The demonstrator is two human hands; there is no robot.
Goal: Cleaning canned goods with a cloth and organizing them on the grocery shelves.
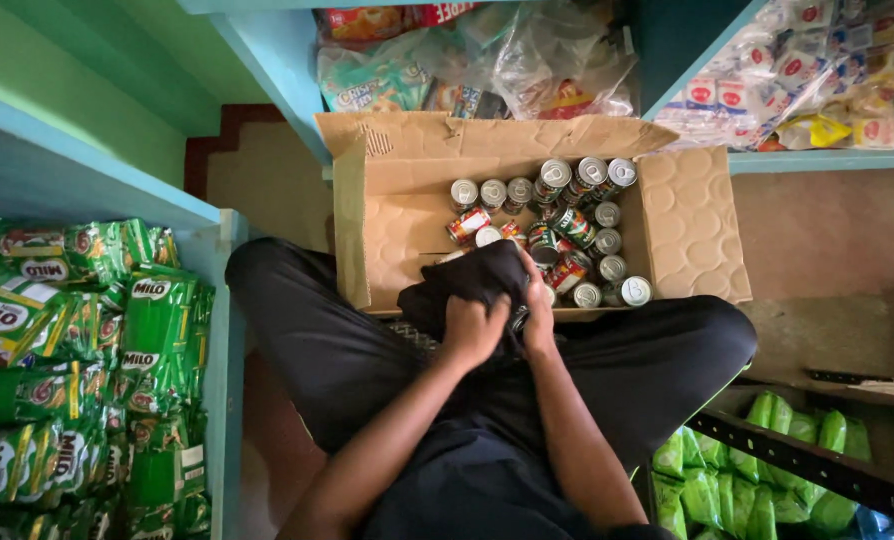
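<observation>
I sit on the floor with an open cardboard box [397,215] in front of my knees. Inside it lie several small tin cans [577,225], some upright, some on their sides. My left hand [472,330] grips a black cloth [472,280] that drapes over the box's near edge. My right hand [539,320] is closed just beside it, with a can's metal rim [518,319] showing between the cloth and its fingers. Both hands are close together above my lap.
Green packets [97,370] fill the blue shelf on my left. Green pouches [757,470] sit in a rack at lower right. Plastic bags of packaged goods [467,60] lie behind the box, and more white packets [817,70] fill the upper right shelf.
</observation>
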